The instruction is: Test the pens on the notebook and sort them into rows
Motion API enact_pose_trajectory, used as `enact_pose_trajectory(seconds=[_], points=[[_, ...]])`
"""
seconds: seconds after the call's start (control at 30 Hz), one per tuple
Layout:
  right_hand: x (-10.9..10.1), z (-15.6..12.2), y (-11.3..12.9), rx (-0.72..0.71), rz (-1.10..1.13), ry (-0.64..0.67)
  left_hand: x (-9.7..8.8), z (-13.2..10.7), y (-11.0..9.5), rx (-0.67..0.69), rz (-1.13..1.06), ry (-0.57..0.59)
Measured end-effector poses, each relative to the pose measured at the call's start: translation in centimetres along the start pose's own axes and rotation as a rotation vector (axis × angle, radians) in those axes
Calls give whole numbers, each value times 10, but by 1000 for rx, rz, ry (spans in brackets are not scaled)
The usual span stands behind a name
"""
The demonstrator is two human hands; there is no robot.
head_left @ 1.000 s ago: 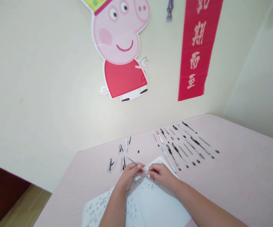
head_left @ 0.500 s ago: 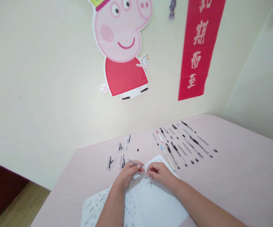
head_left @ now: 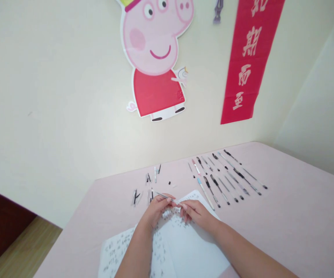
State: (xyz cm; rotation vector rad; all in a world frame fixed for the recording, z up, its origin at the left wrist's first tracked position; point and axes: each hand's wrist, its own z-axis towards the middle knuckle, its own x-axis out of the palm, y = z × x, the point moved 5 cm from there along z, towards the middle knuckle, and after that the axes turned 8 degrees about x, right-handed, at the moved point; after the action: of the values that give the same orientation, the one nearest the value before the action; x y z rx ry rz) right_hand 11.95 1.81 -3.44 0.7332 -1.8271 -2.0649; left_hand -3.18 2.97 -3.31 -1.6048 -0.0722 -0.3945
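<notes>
My left hand (head_left: 155,211) pinches a thin pen (head_left: 164,196) whose tip sticks out to the upper left. My right hand (head_left: 197,213) meets it fingertip to fingertip, fingers closed on the pen's other end. Both hands hover over an open notebook (head_left: 184,247) covered in handwriting on the pink table (head_left: 285,220).
A row of several pens and refills (head_left: 227,177) lies on the table beyond my right hand. Small pen caps and parts (head_left: 148,189) are scattered beyond my left hand. A cartoon pig cutout (head_left: 158,58) and a red banner (head_left: 249,58) hang on the wall.
The view has drifted slightly; my hands stay together on the pen, the right fingers shifting a little along it.
</notes>
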Motion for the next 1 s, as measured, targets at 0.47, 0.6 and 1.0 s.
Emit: enact_pose_trajectory(seconds=[0.47,0.6,1.0], points=[[1,-1,0,-7,-152,-47,2,-2,3,-28,21,93],[1,1,3,1,-172,-91,3,-3,0,-18,25,99],[10,25,16,228,208,-8,-2,-1,-8,72,-186,47]])
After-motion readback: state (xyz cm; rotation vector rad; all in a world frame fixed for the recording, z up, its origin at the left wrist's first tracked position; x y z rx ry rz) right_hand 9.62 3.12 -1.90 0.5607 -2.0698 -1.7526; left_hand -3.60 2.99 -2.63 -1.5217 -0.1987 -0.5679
